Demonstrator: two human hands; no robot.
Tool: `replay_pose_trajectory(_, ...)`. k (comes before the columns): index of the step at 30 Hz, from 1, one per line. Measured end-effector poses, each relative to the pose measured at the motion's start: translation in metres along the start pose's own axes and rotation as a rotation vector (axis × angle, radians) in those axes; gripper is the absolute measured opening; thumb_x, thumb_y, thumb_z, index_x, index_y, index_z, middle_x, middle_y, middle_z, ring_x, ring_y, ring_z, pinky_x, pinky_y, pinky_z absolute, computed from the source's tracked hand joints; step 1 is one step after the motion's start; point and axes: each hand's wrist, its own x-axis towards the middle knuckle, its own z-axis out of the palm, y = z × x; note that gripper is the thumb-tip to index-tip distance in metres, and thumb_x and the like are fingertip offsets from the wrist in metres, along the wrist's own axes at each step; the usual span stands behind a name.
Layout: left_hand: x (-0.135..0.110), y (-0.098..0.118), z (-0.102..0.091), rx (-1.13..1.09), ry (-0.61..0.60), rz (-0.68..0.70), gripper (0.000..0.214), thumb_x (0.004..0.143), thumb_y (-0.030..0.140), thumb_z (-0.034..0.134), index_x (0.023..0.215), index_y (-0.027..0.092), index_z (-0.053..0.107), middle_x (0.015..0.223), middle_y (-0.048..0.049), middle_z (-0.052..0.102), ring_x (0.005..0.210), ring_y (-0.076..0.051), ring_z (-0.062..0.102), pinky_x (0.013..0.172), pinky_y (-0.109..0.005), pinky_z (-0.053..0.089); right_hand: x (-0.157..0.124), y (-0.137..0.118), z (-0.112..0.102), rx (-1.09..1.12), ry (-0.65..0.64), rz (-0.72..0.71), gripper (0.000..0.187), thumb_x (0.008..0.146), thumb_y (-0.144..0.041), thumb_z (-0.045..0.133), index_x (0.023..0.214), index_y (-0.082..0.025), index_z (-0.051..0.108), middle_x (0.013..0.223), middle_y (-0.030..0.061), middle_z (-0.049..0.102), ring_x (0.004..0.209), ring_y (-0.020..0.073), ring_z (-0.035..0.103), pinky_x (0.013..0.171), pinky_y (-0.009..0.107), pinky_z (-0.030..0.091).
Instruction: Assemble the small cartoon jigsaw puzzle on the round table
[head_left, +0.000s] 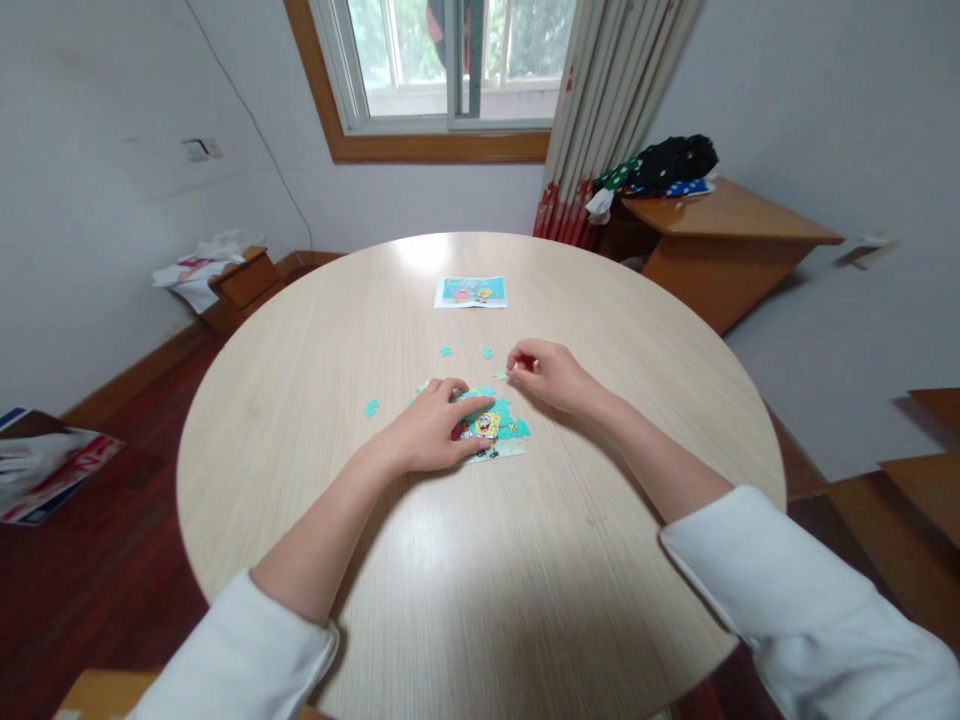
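A partly assembled cartoon jigsaw puzzle [501, 428] lies in the middle of the round wooden table [480, 560]. My left hand [433, 428] rests flat on the puzzle's left part, fingers stretched over the pieces. My right hand [549, 374] sits just behind and right of the puzzle, its fingers curled in a pinch on a small puzzle piece [511, 373]. Loose turquoise pieces lie apart on the table: one [370, 407] to the left, two others [446, 351] [487, 352] behind the puzzle.
A printed reference picture [471, 292] lies farther back on the table. A wooden desk [724, 225] with dark clothes [664, 162] stands at the right by the curtain [600, 110]. Papers and boxes [217, 270] lie on the floor at the left.
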Motion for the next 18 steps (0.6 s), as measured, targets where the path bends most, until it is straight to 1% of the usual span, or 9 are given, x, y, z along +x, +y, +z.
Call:
replay_pose_trajectory(1,0.0,0.002,0.001,0.016,-0.001,-0.008,0.056,0.086,0.052,0.052,0.136,0.028,0.051,0.133,-0.0134,0.046,0.124,-0.031,0.042,0.106,-0.05,0.036,0.001,0.003,-0.004,-0.037,0.046,0.03,0.009,0.079,-0.014,0.054,0.077,-0.017,0.063,0.07,0.0021,0.06,0.066,0.0141,0.052,0.065,0.027,0.039)
replay_pose_trajectory(3,0.0,0.004,0.002,0.041,0.0,-0.024,0.057,0.086,0.052,0.051,0.138,0.028,0.05,0.135,-0.0137,0.045,0.124,-0.033,0.04,0.105,-0.052,0.035,0.002,0.01,-0.014,-0.117,0.093,0.102,0.011,0.08,-0.015,0.054,0.077,-0.017,0.064,0.072,0.0048,0.063,0.067,0.0163,0.055,0.067,0.03,0.04)
replay_pose_trajectory(5,0.0,0.006,0.004,0.055,0.006,-0.028,0.057,0.086,0.052,0.051,0.138,0.028,0.05,0.137,-0.014,0.043,0.126,-0.034,0.039,0.106,-0.053,0.034,0.002,0.018,-0.025,-0.18,0.081,0.181,0.013,0.08,-0.015,0.054,0.077,-0.017,0.066,0.075,0.0084,0.066,0.071,0.0193,0.058,0.069,0.032,0.042)
replay_pose_trajectory(7,0.0,0.006,0.005,0.06,0.006,-0.023,0.057,0.086,0.053,0.051,0.137,0.028,0.051,0.139,-0.0142,0.042,0.127,-0.035,0.037,0.106,-0.053,0.033,0.0,0.025,-0.034,-0.222,0.043,0.248,0.013,0.08,-0.016,0.056,0.076,-0.017,0.068,0.076,0.0106,0.068,0.072,0.0216,0.059,0.07,0.034,0.043)
replay_pose_trajectory(9,-0.001,0.005,0.006,0.065,0.004,-0.018,0.057,0.087,0.053,0.051,0.137,0.027,0.051,0.14,-0.0141,0.041,0.128,-0.035,0.036,0.107,-0.053,0.033,-0.002,0.031,-0.039,-0.249,0.006,0.267,0.012,0.08,-0.018,0.059,0.075,-0.018,0.07,0.075,0.011,0.069,0.072,0.0222,0.06,0.068,0.034,0.043)
replay_pose_trajectory(14,-0.002,0.005,0.006,0.07,0.003,-0.011,0.055,0.087,0.052,0.05,0.137,0.027,0.052,0.142,-0.0142,0.04,0.128,-0.036,0.035,0.106,-0.054,0.033,-0.004,0.034,-0.036,-0.294,-0.034,0.279,0.007,0.078,-0.022,0.066,0.073,-0.019,0.069,0.075,0.0093,0.069,0.071,0.0211,0.06,0.065,0.033,0.043)
replay_pose_trajectory(18,-0.003,0.006,0.004,0.09,-0.005,-0.008,0.055,0.088,0.051,0.049,0.137,0.027,0.051,0.141,-0.0136,0.041,0.128,-0.035,0.036,0.106,-0.052,0.033,-0.002,0.031,-0.03,-0.329,-0.047,0.302,0.007,0.078,-0.021,0.068,0.073,-0.018,0.066,0.08,0.0106,0.068,0.075,0.022,0.061,0.067,0.033,0.043)
